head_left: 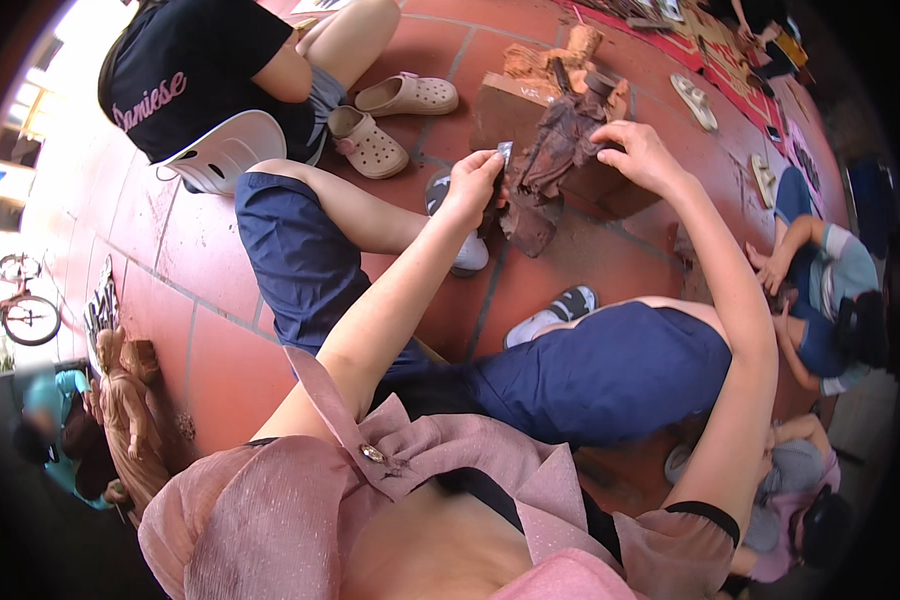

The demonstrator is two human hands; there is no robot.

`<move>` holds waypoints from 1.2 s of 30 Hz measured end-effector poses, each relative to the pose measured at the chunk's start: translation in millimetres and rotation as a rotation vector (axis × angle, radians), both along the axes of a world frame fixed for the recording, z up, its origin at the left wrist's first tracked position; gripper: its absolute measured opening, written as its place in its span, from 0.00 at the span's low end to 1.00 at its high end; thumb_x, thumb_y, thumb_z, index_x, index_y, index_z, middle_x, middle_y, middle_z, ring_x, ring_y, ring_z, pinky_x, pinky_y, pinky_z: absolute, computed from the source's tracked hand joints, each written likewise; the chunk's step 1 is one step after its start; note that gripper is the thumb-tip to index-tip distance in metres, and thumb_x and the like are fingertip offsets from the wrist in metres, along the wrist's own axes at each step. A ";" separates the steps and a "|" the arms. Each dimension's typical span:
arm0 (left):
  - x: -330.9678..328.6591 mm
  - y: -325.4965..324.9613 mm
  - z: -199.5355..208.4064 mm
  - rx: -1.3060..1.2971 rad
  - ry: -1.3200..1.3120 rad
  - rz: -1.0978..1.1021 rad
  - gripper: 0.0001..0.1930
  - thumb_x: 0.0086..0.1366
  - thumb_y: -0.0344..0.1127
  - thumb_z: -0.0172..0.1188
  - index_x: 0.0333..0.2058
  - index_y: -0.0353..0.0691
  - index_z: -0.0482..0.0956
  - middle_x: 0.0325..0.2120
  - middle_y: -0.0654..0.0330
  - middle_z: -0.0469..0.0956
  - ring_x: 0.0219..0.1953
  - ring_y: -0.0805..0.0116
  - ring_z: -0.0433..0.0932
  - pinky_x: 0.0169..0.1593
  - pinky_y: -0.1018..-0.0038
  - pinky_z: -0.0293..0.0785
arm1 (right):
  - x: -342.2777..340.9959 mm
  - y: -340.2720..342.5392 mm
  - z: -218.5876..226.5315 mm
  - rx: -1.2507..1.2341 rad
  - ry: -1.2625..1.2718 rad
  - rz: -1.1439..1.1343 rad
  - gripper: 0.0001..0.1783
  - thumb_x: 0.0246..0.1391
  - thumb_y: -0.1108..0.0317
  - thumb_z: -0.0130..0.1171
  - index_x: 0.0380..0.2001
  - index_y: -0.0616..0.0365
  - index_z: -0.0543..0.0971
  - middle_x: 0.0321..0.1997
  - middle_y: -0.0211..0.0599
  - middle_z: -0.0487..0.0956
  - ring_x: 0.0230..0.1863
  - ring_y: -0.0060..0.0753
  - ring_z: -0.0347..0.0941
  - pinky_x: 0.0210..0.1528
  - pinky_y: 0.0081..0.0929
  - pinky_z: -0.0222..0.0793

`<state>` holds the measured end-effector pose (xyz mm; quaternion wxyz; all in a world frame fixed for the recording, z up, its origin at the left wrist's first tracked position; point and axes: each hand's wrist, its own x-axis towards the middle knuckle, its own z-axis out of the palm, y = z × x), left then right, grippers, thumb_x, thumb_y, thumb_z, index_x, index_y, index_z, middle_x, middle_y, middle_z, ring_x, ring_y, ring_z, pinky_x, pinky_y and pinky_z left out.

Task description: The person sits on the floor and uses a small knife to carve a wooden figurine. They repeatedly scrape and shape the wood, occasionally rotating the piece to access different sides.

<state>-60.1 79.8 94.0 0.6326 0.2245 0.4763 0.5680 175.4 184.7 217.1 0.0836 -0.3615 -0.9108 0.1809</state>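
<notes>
In front of me a dark brown carved figure (560, 145) leans at a reddish-brown block (505, 112). My left hand (473, 185) is closed at the figure's left side, with a small shiny greyish piece (505, 152) sticking up from its fingertips; its kind is unclear. Something dark shows below that hand, partly hidden by the fingers. On the other side, my right hand (638, 157) has its fingers curved and apart, close to the figure's right edge. Whether those fingertips touch it I cannot tell. An orange-brown carved piece (570, 55) lies behind the figure.
Red tiles (220, 290) cover the floor. At the upper left a person in a black top (195, 75) sits by a white chair back (220, 150) and beige clogs (407, 96). A brown robed statue (130, 420) is at the left; other people (850, 270) sit at the right.
</notes>
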 end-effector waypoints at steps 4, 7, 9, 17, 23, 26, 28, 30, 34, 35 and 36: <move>0.8 -24.6 -9.3 -0.122 -0.021 -0.055 0.09 0.64 0.29 0.55 0.43 0.37 0.76 0.24 0.62 0.74 0.18 0.73 0.72 0.22 0.76 0.73 | 0.5 -18.4 12.4 -0.035 -0.146 0.009 0.16 0.46 0.67 0.62 0.41 0.59 0.78 0.43 0.45 0.78 0.49 0.47 0.73 0.52 0.38 0.67; -1.5 -34.3 -34.7 -0.129 -0.040 -0.142 0.07 0.61 0.26 0.58 0.39 0.37 0.77 0.23 0.62 0.75 0.20 0.74 0.73 0.23 0.76 0.74 | -4.0 -28.6 24.1 -0.078 -0.219 -0.012 0.21 0.46 0.66 0.62 0.46 0.57 0.77 0.51 0.44 0.75 0.55 0.47 0.69 0.58 0.39 0.63; 0.6 -36.4 -41.5 -0.165 -0.043 -0.216 0.04 0.60 0.25 0.58 0.34 0.36 0.78 0.21 0.62 0.76 0.21 0.74 0.74 0.23 0.78 0.72 | 3.8 -19.1 14.6 -0.034 -0.212 -0.014 0.23 0.46 0.66 0.62 0.48 0.56 0.76 0.53 0.44 0.75 0.56 0.46 0.68 0.59 0.38 0.63; 13.7 -21.3 -39.4 -0.094 0.124 -0.230 0.07 0.63 0.31 0.59 0.40 0.39 0.78 0.25 0.65 0.76 0.21 0.79 0.73 0.21 0.83 0.68 | 5.4 16.3 -13.1 0.119 -0.166 -0.021 0.28 0.45 0.72 0.61 0.54 0.57 0.72 0.55 0.45 0.72 0.56 0.48 0.69 0.59 0.38 0.64; 14.5 -16.9 -43.2 -0.046 0.166 -0.216 0.13 0.64 0.29 0.55 0.47 0.33 0.73 0.27 0.64 0.74 0.21 0.77 0.72 0.22 0.82 0.69 | 11.6 26.6 -40.7 0.378 -0.184 -0.010 0.32 0.46 0.72 0.62 0.57 0.57 0.68 0.53 0.46 0.73 0.56 0.47 0.68 0.58 0.39 0.64; 14.2 -12.7 -43.1 0.018 0.219 -0.190 0.17 0.62 0.27 0.56 0.49 0.32 0.68 0.27 0.62 0.75 0.22 0.76 0.74 0.24 0.81 0.70 | -0.8 18.2 -25.9 0.212 -0.235 -0.081 0.31 0.47 0.71 0.61 0.57 0.57 0.68 0.51 0.45 0.74 0.54 0.46 0.70 0.56 0.39 0.66; 17.4 -6.4 -37.9 -0.001 0.193 -0.183 0.14 0.62 0.27 0.56 0.46 0.32 0.69 0.27 0.62 0.75 0.23 0.75 0.74 0.25 0.80 0.71 | -2.4 15.5 -21.1 0.240 -0.302 -0.104 0.29 0.48 0.70 0.61 0.56 0.58 0.70 0.50 0.45 0.75 0.52 0.47 0.71 0.55 0.38 0.67; 17.8 -2.7 -33.6 -0.009 0.160 -0.162 0.12 0.61 0.27 0.56 0.44 0.33 0.69 0.27 0.61 0.75 0.24 0.74 0.75 0.25 0.79 0.71 | -7.5 7.8 -12.1 0.298 -0.324 -0.099 0.22 0.49 0.68 0.59 0.49 0.59 0.74 0.43 0.46 0.78 0.46 0.49 0.74 0.50 0.40 0.69; 12.9 -1.9 -33.7 -0.051 0.069 -0.131 0.08 0.62 0.26 0.55 0.40 0.33 0.69 0.27 0.59 0.74 0.24 0.72 0.76 0.25 0.76 0.75 | -25.0 -11.9 3.5 0.089 -0.306 -0.116 0.12 0.52 0.63 0.57 0.33 0.61 0.80 0.29 0.48 0.79 0.36 0.51 0.77 0.41 0.42 0.72; 11.5 -3.0 -35.0 -0.073 0.045 -0.132 0.07 0.62 0.25 0.55 0.39 0.33 0.69 0.27 0.59 0.74 0.24 0.71 0.76 0.24 0.75 0.76 | -26.4 -18.8 -2.7 0.054 -0.215 -0.084 0.14 0.53 0.59 0.56 0.27 0.61 0.80 0.25 0.49 0.78 0.32 0.52 0.76 0.36 0.43 0.71; 11.9 -6.1 -35.7 -0.094 -0.001 -0.128 0.07 0.62 0.25 0.55 0.38 0.33 0.69 0.27 0.58 0.74 0.24 0.70 0.76 0.25 0.74 0.77 | -27.7 -25.4 -13.7 0.012 -0.246 -0.083 0.16 0.54 0.58 0.55 0.28 0.61 0.80 0.26 0.49 0.78 0.30 0.50 0.76 0.35 0.41 0.71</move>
